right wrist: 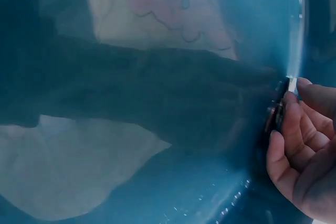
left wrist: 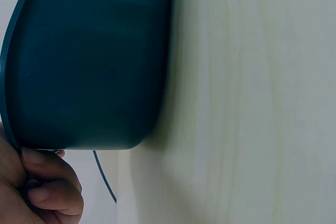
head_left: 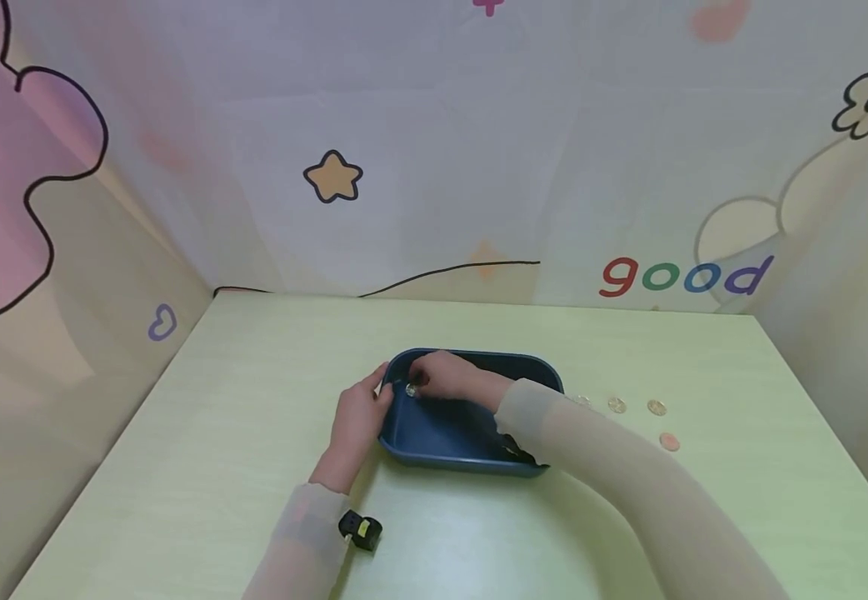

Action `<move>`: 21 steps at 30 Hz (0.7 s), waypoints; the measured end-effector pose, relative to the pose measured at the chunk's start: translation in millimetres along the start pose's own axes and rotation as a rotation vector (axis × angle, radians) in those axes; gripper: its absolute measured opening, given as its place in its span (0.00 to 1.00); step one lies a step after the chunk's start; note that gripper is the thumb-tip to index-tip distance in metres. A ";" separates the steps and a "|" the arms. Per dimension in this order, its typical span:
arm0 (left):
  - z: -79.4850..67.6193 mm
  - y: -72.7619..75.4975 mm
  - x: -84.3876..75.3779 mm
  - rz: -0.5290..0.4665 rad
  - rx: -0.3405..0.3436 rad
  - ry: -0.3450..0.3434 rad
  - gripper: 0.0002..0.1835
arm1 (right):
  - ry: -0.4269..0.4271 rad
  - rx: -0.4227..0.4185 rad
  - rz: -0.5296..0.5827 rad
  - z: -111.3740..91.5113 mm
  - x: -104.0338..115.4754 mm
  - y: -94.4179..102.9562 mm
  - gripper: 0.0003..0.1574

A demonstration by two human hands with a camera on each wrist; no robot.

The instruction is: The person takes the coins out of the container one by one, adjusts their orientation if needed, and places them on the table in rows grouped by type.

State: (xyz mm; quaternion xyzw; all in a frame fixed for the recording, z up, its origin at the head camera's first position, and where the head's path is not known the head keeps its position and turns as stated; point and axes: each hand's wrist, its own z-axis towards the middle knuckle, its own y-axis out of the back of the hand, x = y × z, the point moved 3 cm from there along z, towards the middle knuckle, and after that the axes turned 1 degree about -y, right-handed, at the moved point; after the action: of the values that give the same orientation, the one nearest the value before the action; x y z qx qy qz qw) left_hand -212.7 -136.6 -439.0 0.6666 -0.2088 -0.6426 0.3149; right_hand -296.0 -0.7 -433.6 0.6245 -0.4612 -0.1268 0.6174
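A dark blue rectangular tray [head_left: 441, 429] lies on the table. My left hand [head_left: 359, 417] grips its left end, the thumb at the rim; in the left wrist view the fingers of that hand [left wrist: 47, 187] curl beside the tray's outer wall [left wrist: 89, 77]. My right hand [head_left: 445, 375] reaches inside, near the left end. Its fingertips pinch a shiny coin [head_left: 411, 389] close to the tray floor. In the right wrist view the coin [right wrist: 292, 85] shows edge-on between thumb and finger, partly hidden, with dark reflections below it.
To the tray's right lie a pale coin [head_left: 582, 401] partly behind the right sleeve, two gold-toned coins [head_left: 617, 405] and a copper-coloured coin [head_left: 670, 442]. A patterned cloth [head_left: 434, 167] hangs behind the table [head_left: 254, 400]. A small black device [head_left: 361, 531] sits on the left wrist.
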 end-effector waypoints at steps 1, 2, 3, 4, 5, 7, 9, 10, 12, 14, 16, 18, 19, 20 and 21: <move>-0.2 0.2 -0.1 -0.001 0.000 -0.002 0.25 | -0.008 -0.003 0.000 1.1 -0.3 -2.0 0.16; -0.4 0.3 -0.1 -0.001 0.000 -0.004 0.25 | -0.016 -0.004 -0.007 2.1 -0.6 -3.8 0.16; -0.2 0.2 0.1 0.001 -0.001 -0.009 0.25 | -0.021 -0.009 -0.014 3.1 -0.6 -5.2 0.15; -0.4 0.3 0.4 -0.003 0.000 -0.009 0.25 | -0.026 -0.012 -0.020 3.9 -0.6 -6.4 0.14; -0.6 0.4 0.5 -0.005 -0.001 -0.011 0.25 | -0.028 -0.014 -0.031 4.7 -0.3 -7.4 0.14; -0.8 0.1 1.1 -0.011 -0.001 -0.015 0.25 | -0.028 -0.015 -0.053 5.4 0.5 -8.3 0.13; -0.8 -0.5 1.6 -0.016 -0.003 -0.022 0.25 | -0.026 -0.013 -0.070 5.1 1.6 -7.9 0.11; -1.1 -0.6 1.7 -0.019 -0.003 -0.023 0.25 | -0.025 -0.011 -0.073 4.8 2.3 -7.4 0.10; -1.0 -0.9 1.7 -0.019 -0.005 -0.028 0.25 | -0.019 -0.003 -0.075 3.9 3.8 -5.3 0.06; -1.2 -0.8 1.6 -0.018 -0.006 -0.030 0.25 | -0.012 0.017 -0.060 2.7 5.2 -2.9 0.04; -1.4 -0.6 1.4 -0.019 -0.007 -0.029 0.25 | -0.001 0.039 -0.044 1.8 6.3 -0.4 0.05; -1.4 -0.4 1.4 -0.018 -0.008 -0.024 0.25 | 0.007 0.064 -0.025 1.0 6.7 1.7 0.07; -1.3 -0.4 1.6 -0.016 -0.008 -0.023 0.25 | 0.009 0.074 -0.017 0.5 6.7 2.8 0.07; -1.2 -0.3 1.6 -0.014 -0.008 -0.023 0.25 | 0.007 0.082 -0.007 0.2 6.6 4.1 0.08; -1.2 -0.3 1.6 -0.013 -0.008 -0.024 0.25 | 0.003 0.087 0.004 -0.2 6.2 5.1 0.08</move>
State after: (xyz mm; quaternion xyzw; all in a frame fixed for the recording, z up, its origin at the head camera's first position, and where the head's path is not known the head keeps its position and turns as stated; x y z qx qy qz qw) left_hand -211.5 -137.3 -440.4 0.6590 -0.2056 -0.6533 0.3110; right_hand -294.6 -4.1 -426.4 0.6500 -0.4667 -0.1043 0.5906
